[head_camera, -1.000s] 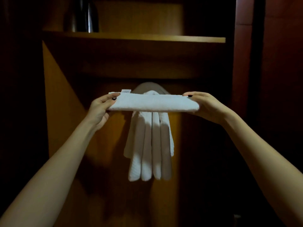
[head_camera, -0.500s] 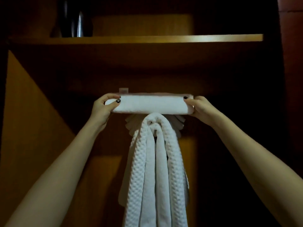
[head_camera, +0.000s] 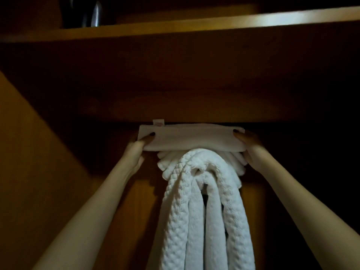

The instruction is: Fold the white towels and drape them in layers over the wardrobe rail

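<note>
Interior of a dim brown wooden wardrobe (head_camera: 39, 172), seen from below. A shelf (head_camera: 175, 29) spans the top, well above the hanging towels (head_camera: 202, 211). A dark, shiny vessel (head_camera: 91, 14) stands on it, above and to the left of them. The hanging towels, white and waffle-textured, fall in several layered loops down the centre, and whatever carries them is hidden beneath them. A folded towel (head_camera: 191, 140), a flat white strip, lies level across the top of the hanging towels and touches them. A small label (head_camera: 158, 122) stands up from its upper left corner. Both bare arms reach upward, one on each side of the hanging towels. The left hand (head_camera: 136, 152) grips the strip's left end, thumb on the front face, the other fingers out of sight behind. The right hand (head_camera: 251, 150) grips the right end in the same way. Both thumbnails are dark.
</note>
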### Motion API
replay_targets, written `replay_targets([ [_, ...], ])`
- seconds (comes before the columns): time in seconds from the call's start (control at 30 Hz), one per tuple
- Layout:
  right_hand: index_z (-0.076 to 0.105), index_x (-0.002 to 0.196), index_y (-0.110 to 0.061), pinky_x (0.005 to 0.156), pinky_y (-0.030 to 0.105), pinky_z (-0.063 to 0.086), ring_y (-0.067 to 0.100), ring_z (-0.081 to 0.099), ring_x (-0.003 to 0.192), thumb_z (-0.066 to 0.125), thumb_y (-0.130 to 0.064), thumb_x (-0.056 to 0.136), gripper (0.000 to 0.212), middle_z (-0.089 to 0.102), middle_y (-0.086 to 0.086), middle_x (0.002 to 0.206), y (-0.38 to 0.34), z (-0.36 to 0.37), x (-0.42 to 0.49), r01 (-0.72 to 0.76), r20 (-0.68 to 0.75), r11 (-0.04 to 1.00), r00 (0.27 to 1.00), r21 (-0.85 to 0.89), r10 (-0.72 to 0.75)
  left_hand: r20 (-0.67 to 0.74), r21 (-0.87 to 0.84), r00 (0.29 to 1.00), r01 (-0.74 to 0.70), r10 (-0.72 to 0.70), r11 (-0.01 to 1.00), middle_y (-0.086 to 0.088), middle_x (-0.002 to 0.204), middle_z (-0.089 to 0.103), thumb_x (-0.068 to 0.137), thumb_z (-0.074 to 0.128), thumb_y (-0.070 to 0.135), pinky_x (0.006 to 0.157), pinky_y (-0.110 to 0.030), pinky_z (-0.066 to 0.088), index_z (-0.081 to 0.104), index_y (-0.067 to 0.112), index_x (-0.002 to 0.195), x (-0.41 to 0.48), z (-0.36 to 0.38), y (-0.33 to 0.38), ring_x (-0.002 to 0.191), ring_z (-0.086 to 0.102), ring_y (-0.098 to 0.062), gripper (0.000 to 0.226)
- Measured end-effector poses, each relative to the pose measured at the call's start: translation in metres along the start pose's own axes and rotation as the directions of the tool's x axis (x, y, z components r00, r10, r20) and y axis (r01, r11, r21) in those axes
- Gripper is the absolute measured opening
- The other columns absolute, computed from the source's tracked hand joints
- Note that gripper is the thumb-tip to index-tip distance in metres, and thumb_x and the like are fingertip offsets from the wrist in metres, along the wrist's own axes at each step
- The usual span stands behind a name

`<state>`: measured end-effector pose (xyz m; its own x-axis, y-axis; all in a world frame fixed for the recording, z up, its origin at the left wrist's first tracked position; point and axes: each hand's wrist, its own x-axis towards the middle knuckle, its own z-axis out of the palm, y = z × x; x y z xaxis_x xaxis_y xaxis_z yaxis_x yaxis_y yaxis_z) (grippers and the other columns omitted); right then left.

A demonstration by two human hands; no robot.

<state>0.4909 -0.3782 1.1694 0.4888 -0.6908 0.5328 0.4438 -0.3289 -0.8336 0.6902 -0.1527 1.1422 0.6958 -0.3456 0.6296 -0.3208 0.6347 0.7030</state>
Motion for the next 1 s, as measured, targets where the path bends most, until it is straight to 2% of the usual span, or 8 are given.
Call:
replay_targets([
  [0.23,0.042,0.145,-0.018,0.106,0.044,0.042,0.025,0.048,0.130,0.051,-0.027,0.101,0.046,0.049,0.006,0.143,0.003,-0.009,0.006,0.026,-0.076,1.000,0.997,0.004,-0.025,0.085,0.051,0.993,-0.090,0.086,0.995,0.001,0.119,0.063,0.097,0.056,0.022,0.080,-0.029,0.055,0.051,0.022,0.131,0.015,0.021,-0.021,0.109,0.063,-0.017,0.034],
  [0.33,0.044,0.144,-0.014,0.100,0.040,0.043,0.027,0.048,0.130,0.051,-0.025,0.101,0.045,0.049,0.009,0.142,0.001,-0.006,0.008,-0.038,-0.102,0.999,0.994,0.033,0.041,0.079,0.139,0.991,-0.120,0.109,0.983,-0.002,0.124,0.060,0.099,0.053,0.026,0.089,-0.037,0.053,0.048,0.021,0.135,0.025,0.017,-0.028,0.111,0.060,-0.019,0.037],
  [0.47,0.058,0.125,-0.005,0.083,0.037,0.051,0.028,0.062,0.107,0.048,-0.026,0.101,0.034,0.062,0.019,0.123,-0.005,-0.009,0.002,-0.199,-0.008,0.973,0.979,0.113,0.201,0.048,0.186,0.994,0.092,-0.103,0.978,-0.009,0.132,0.058,0.095,0.058,0.035,0.092,-0.040,0.052,0.048,0.019,0.139,0.034,0.014,-0.033,0.115,0.059,-0.024,0.048],
  [0.6,0.063,0.110,-0.002,0.101,0.045,0.046,0.035,0.060,0.115,0.041,-0.022,0.102,0.030,0.061,0.024,0.126,-0.012,-0.008,0.002,-0.222,0.036,0.968,0.975,0.121,0.219,0.036,0.133,0.964,0.255,-0.262,0.958,-0.013,0.119,0.063,0.095,0.059,0.027,0.072,-0.034,0.053,0.056,0.013,0.129,0.037,0.017,-0.023,0.102,0.062,-0.026,0.037],
  [0.77,0.058,0.119,-0.011,0.085,0.038,0.046,0.025,0.060,0.094,0.044,-0.035,0.102,0.034,0.063,0.015,0.107,-0.003,0.003,-0.004,-0.203,-0.029,0.966,0.977,0.161,0.211,0.138,-0.181,0.966,0.242,-0.219,0.953,-0.021,0.124,0.063,0.095,0.058,0.025,0.088,-0.038,0.053,0.059,0.006,0.126,0.016,0.018,-0.024,0.109,0.065,-0.030,0.036],
  [0.83,0.055,0.126,-0.013,0.074,0.030,0.050,0.021,0.061,0.095,0.047,-0.024,0.102,0.028,0.063,0.009,0.111,-0.001,0.002,-0.002,-0.047,-0.135,0.996,0.989,0.077,0.057,0.114,-0.280,0.984,0.167,-0.140,0.945,-0.017,0.127,0.061,0.094,0.059,0.017,0.091,-0.039,0.053,0.052,0.008,0.134,0.005,0.019,-0.026,0.111,0.063,-0.027,0.041],
  [0.9,0.055,0.122,-0.015,0.062,0.024,0.050,0.015,0.061,0.087,0.044,-0.015,0.103,0.022,0.062,0.003,0.102,-0.002,0.002,-0.005,0.035,-0.198,0.998,0.980,0.048,-0.024,-0.012,-0.012,0.994,-0.109,0.109,0.994,-0.007,0.131,0.055,0.093,0.060,0.009,0.089,-0.022,0.051,0.043,0.012,0.140,-0.007,0.022,-0.022,0.114,0.058,-0.020,0.050],
  [1.0,0.057,0.116,-0.018,0.068,0.029,0.051,0.016,0.062,0.085,0.038,-0.014,0.105,0.022,0.062,0.004,0.101,-0.001,0.005,-0.013,-0.004,-0.159,0.997,0.987,0.082,0.017,0.021,0.618,0.785,-0.498,0.620,0.609,-0.015,0.129,0.049,0.089,0.064,0.009,0.092,0.001,0.029,0.052,0.003,0.128,-0.023,0.022,-0.020,0.117,0.047,-0.021,0.041],
])
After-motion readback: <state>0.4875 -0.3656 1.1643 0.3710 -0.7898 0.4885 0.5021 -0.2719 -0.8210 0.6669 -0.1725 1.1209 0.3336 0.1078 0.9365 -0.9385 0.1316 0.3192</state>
